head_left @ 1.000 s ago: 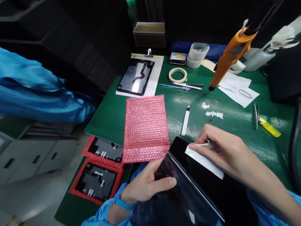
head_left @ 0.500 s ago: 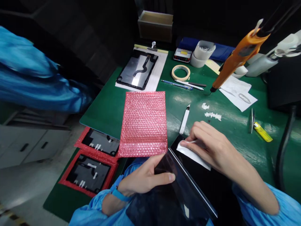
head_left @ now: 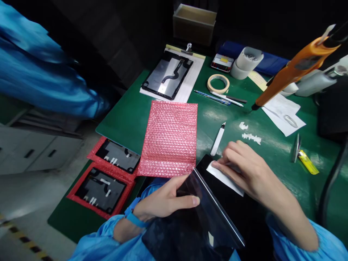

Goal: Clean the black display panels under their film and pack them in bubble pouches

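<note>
A glossy black screen panel [head_left: 206, 161] lies tilted near my body, with a curved clear film [head_left: 201, 192] folded over its left part. The film's bright edge runs diagonally across the panel. My left hand [head_left: 168, 199] grips the film, its thumb pressed on top and its fingers partly hidden underneath. Over the panel's far right part, my right hand [head_left: 248, 170] pinches a white wipe [head_left: 225, 180] that lies against the black surface. A white craft knife [head_left: 218, 139] rests on the green mat just beyond my right hand.
A red bubble-wrap pouch [head_left: 171, 137] lies left of the panel; screens in red pouches [head_left: 100, 190] lie lower left. An orange electric screwdriver [head_left: 293, 70] hangs at right. Behind are a tape roll [head_left: 218, 84], pens and a tablet screen [head_left: 167, 76]. Another person's blue sleeve [head_left: 49, 72] is at left.
The camera view has turned slightly, so the items on the desk appear farther right. Both hands keep their holds on the film and the wipe, with little visible movement.
</note>
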`<state>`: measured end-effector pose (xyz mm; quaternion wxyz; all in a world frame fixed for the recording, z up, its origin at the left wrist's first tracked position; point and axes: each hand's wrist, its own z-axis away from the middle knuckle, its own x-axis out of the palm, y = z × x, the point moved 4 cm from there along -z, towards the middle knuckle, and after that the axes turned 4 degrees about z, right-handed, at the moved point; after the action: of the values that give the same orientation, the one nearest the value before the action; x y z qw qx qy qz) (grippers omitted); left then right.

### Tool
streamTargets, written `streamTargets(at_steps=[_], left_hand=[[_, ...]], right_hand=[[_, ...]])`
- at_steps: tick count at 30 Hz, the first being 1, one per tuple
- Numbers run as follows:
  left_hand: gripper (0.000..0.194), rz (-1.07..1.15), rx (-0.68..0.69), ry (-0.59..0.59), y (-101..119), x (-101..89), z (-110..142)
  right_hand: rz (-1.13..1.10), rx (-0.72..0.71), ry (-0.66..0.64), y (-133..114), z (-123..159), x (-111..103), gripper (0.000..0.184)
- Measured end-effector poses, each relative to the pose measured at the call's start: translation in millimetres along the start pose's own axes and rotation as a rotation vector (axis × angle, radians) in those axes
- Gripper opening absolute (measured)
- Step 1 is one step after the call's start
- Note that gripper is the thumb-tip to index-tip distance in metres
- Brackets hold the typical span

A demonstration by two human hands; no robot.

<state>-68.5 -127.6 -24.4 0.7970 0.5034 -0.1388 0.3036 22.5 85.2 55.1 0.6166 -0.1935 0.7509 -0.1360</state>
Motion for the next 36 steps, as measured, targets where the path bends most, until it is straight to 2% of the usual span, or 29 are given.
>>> streamTargets(at_steps=[5, 9, 12, 18, 21, 25, 27, 32, 36], left_hand=[[0.033, 0.054, 0.042, 0.001, 8.3, -1.5, 0.3], [0.043, -0.032, 0.024, -0.017, 7.0, 0.8, 0.0], [0.043, -0.015, -0.009, -0.023, 3.5, 0.5, 1.5], [0.040, 0.030, 0.047, 0.009, 7.9, -5.9, 2.3], [0.041, -0.025, 0.073, -0.010, 10.1, -4.7, 0.1], [0.047, -0.063, 0.069, -0.043, 9.3, -1.5, -2.3], [0.045, -0.046, 0.077, -0.030, 9.0, -2.5, -2.5], [0.054, 0.000, 0.067, -0.048, 8.4, -4.2, -2.0], [0.054, -0.045, 0.053, -0.052, 7.8, -3.7, -2.6]], right_hand=[[-0.109, -0.015, -0.095, -5.8, 20.5, -8.4, 0.030], [-0.081, -0.016, -0.049, -8.1, 10.2, -2.0, 0.031], [-0.042, -0.036, -0.023, -6.4, 4.4, -1.4, 0.031], [-0.076, -0.005, -0.127, -2.0, 27.5, -12.3, 0.032], [-0.101, -0.067, -0.105, -6.2, 14.8, -10.2, 0.034], [0.026, -0.099, -0.015, -10.2, -9.9, -7.8, 0.032], [0.057, -0.076, -0.015, -9.5, -8.6, -9.3, 0.032], [0.022, -0.004, -0.113, -6.2, 18.5, -9.2, 0.036], [0.011, -0.072, -0.079, -12.8, 9.0, -5.7, 0.037]])
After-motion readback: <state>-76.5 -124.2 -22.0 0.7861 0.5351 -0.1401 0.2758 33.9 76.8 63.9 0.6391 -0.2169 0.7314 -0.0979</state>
